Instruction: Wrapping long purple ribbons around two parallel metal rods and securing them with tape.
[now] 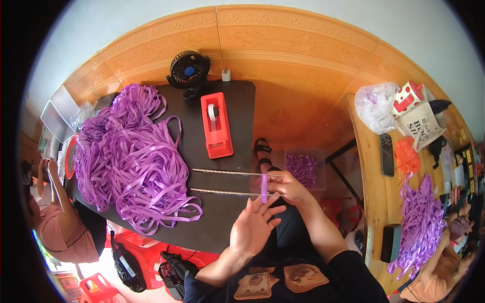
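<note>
Two thin metal rods with twisted far ends, much like chopsticks, lie roughly parallel over the dark table's right edge. My right hand is closed round their right ends, thumb and fingers holding the pair apart. A narrow purple ribbon band spans both rods just beside those fingers. Below the rods, my left hand is open, palm up with fingers spread. Its fingertips reach close to the lower rod and the band; whether they touch is not clear. A big tangled heap of purple ribbon covers the table's left side.
A red tape dispenser and a black fan stand on the dark table. A clear bin of purple pieces is below right. On the wooden table are a phone and more ribbon. Other people sit at both sides.
</note>
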`<state>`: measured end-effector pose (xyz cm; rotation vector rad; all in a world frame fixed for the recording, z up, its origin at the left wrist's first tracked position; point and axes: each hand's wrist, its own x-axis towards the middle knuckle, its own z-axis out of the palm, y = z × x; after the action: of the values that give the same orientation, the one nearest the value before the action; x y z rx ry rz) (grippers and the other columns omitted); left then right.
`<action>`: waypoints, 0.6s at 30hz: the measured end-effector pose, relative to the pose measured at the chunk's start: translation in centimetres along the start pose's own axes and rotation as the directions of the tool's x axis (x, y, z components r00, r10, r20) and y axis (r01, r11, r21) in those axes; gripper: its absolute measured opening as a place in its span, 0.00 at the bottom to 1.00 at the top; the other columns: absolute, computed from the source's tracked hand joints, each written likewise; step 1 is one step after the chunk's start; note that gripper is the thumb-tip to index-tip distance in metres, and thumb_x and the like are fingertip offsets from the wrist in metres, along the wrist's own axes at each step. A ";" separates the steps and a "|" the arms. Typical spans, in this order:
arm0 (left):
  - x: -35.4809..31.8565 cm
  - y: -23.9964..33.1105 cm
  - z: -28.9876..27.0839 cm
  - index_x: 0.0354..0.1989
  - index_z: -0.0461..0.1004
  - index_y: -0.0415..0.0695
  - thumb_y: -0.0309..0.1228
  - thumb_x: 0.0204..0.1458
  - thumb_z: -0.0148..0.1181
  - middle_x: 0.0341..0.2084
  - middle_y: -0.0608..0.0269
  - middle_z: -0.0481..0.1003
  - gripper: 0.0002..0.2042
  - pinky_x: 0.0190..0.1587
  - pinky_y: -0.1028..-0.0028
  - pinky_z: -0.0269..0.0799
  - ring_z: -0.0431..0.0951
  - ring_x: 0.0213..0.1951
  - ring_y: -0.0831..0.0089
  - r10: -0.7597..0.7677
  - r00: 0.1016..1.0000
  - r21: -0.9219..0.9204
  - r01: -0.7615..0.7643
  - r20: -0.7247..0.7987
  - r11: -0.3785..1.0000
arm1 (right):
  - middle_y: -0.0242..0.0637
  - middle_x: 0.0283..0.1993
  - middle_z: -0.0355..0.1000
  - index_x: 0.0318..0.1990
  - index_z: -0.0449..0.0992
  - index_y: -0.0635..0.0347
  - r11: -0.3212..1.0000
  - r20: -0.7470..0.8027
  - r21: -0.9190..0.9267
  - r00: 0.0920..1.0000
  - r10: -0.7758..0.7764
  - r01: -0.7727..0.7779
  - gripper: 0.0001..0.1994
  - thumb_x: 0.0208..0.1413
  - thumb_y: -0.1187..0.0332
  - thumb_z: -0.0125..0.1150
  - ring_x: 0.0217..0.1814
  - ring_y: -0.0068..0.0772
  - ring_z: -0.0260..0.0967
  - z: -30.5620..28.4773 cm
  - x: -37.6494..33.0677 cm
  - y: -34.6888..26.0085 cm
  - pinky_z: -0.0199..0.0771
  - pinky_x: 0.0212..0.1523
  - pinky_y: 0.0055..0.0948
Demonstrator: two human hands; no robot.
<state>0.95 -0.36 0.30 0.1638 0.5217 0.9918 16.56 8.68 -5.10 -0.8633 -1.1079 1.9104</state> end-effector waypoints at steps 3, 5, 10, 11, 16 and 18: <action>0.1 0.0 0.2 0.62 0.57 0.40 0.53 0.59 0.43 0.61 0.55 0.60 0.31 0.53 0.65 0.60 0.63 0.59 0.56 -0.003 1.000 0.009 0.003 -0.002 1.000 | 0.32 0.34 0.72 0.39 0.75 0.67 0.999 0.131 0.015 0.990 -0.052 0.050 0.06 0.59 0.75 0.54 0.36 0.21 0.68 -0.9 0.8 0.9 0.66 0.36 0.18; 0.2 0.0 0.1 0.62 0.57 0.40 0.53 0.59 0.43 0.61 0.55 0.60 0.31 0.53 0.65 0.60 0.63 0.58 0.56 -0.002 1.000 0.008 0.002 0.001 1.000 | 0.32 0.34 0.72 0.40 0.75 0.67 0.998 0.145 0.058 0.989 -0.033 0.025 0.06 0.59 0.76 0.53 0.36 0.21 0.68 -0.8 1.0 0.7 0.66 0.36 0.17; 0.1 0.0 0.0 0.61 0.58 0.41 0.53 0.59 0.43 0.60 0.56 0.61 0.30 0.52 0.65 0.59 0.65 0.57 0.56 0.000 1.000 -0.019 0.000 0.002 1.000 | 0.32 0.35 0.72 0.40 0.76 0.68 0.989 0.111 0.146 0.994 -0.007 -0.009 0.07 0.60 0.76 0.52 0.35 0.19 0.67 -0.1 1.1 0.5 0.66 0.34 0.16; 0.1 0.0 0.1 0.61 0.58 0.41 0.53 0.59 0.43 0.60 0.56 0.61 0.30 0.52 0.65 0.59 0.65 0.57 0.56 0.001 1.000 -0.020 -0.001 0.003 1.000 | 0.32 0.36 0.72 0.41 0.76 0.68 0.992 0.145 0.127 0.989 0.003 -0.022 0.07 0.60 0.76 0.52 0.36 0.19 0.68 -0.5 1.1 0.5 0.67 0.35 0.16; 0.1 0.0 0.1 0.60 0.59 0.41 0.53 0.60 0.42 0.58 0.57 0.63 0.30 0.52 0.65 0.59 0.66 0.56 0.57 0.006 1.000 -0.017 -0.006 0.010 1.000 | 0.31 0.37 0.73 0.38 0.78 0.67 0.992 0.059 0.115 0.997 0.048 -0.054 0.07 0.55 0.77 0.54 0.33 0.18 0.66 0.5 0.9 -0.1 0.66 0.32 0.16; 0.1 0.0 0.0 0.60 0.59 0.41 0.53 0.60 0.43 0.58 0.57 0.63 0.29 0.52 0.64 0.60 0.66 0.56 0.57 0.005 1.000 -0.023 -0.005 0.011 1.000 | 0.34 0.40 0.74 0.42 0.76 0.67 0.996 -0.006 0.058 0.997 0.071 -0.071 0.09 0.56 0.77 0.53 0.38 0.21 0.70 0.5 0.6 -0.2 0.69 0.35 0.18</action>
<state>1.03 -0.28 0.30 0.1499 0.5000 1.0010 15.88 9.06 -4.79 -0.8879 -1.0239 1.9855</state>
